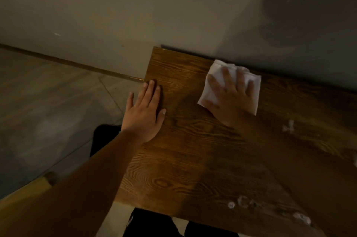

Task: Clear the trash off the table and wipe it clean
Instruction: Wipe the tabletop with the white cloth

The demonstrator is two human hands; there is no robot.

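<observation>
A dark wooden table [193, 150] with a strong grain stands against the wall. My right hand [231, 99] lies flat with spread fingers on a folded white tissue [214, 76] near the table's far edge, pressing it onto the wood. My left hand [144, 113] rests flat with straight fingers on the table's left edge. Small white paper scraps [288, 126] lie to the right of the tissue. More scraps [243, 203] lie near the front edge, and another white bit [301, 217] sits further right.
A plain wall [173, 5] runs right behind the table. A tiled floor [48, 101] lies to the left. A black seat [104, 138] shows under my left forearm, and a light wooden piece [32, 186] sits at the lower left. My dark trouser legs [154, 225] are below the table's front edge.
</observation>
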